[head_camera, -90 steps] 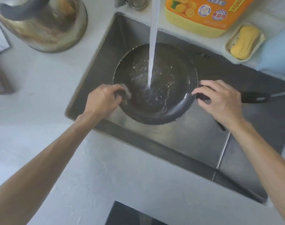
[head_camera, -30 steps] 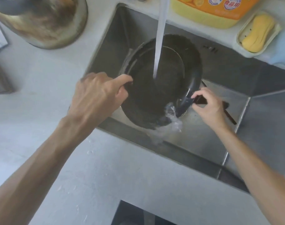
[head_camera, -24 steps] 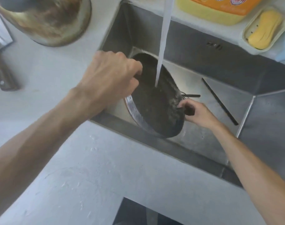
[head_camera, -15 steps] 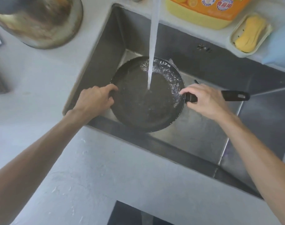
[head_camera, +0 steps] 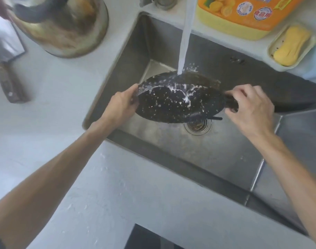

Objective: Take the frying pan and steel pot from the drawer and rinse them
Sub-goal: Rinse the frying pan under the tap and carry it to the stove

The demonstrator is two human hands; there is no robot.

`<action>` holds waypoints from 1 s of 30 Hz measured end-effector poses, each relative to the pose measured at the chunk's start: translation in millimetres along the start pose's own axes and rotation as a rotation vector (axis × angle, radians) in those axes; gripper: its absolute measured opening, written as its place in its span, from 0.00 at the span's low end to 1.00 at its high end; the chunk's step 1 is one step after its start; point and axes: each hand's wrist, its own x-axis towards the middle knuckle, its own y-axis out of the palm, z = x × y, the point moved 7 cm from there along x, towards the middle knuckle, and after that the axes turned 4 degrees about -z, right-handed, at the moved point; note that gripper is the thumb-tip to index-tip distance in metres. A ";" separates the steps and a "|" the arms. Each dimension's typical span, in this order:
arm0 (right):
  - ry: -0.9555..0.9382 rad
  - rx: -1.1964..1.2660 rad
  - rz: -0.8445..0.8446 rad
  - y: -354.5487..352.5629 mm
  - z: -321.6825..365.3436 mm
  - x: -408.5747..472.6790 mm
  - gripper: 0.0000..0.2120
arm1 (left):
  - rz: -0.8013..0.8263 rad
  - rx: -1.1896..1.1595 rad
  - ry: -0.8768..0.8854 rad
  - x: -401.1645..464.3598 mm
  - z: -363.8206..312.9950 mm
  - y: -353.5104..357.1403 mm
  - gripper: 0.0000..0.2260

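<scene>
Pan (head_camera: 178, 103) was tilted over the sink (head_camera: 216, 151), underside up, under the water stream (head_camera: 185, 38). Left hand (head_camera: 120, 106) gripped the rim; right hand (head_camera: 250, 106) was curled round the handle, which was mostly hidden. Step: rinsing the pan's back. The pot (head_camera: 63, 27) on the counter was possibly the steel pot, only partly in frame. Next: drain the pan, set it aside, rinse the pot.

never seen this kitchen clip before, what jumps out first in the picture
A white stream of tap water falls onto a tilted black speckled frying pan held over the steel sink; the left hand grips its rim and the right hand its handle. Behind the sink stands an orange dish-soap bottle, and a tarnished steel pot sits on the counter at upper left.
</scene>
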 end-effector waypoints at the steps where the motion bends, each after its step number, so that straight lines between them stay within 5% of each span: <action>1: 0.018 -0.022 0.112 6.2 -3.9 2.8 0.15 | -0.029 -0.008 0.030 -0.9 1.4 -1.5 0.16; 6: 0.070 0.285 0.549 36.4 -7.1 -8.3 0.16 | -0.044 -0.118 0.296 0.0 -4.0 -11.5 0.25; 10: 0.203 0.603 0.518 33.1 -12.0 -15.0 0.22 | 0.165 -0.164 0.336 4.1 11.7 -9.6 0.31; 14: 0.240 0.667 0.442 25.0 -16.1 -11.8 0.26 | 0.514 -0.310 0.212 -4.7 17.8 -0.4 0.46; 23: 0.154 0.482 0.338 5.7 -20.3 -6.4 0.24 | 0.419 -0.318 0.185 4.7 1.5 -0.9 0.47; 30: 0.280 0.694 0.381 57.3 -21.2 -28.6 0.25 | 0.338 -0.312 0.164 21.0 -22.3 -22.3 0.42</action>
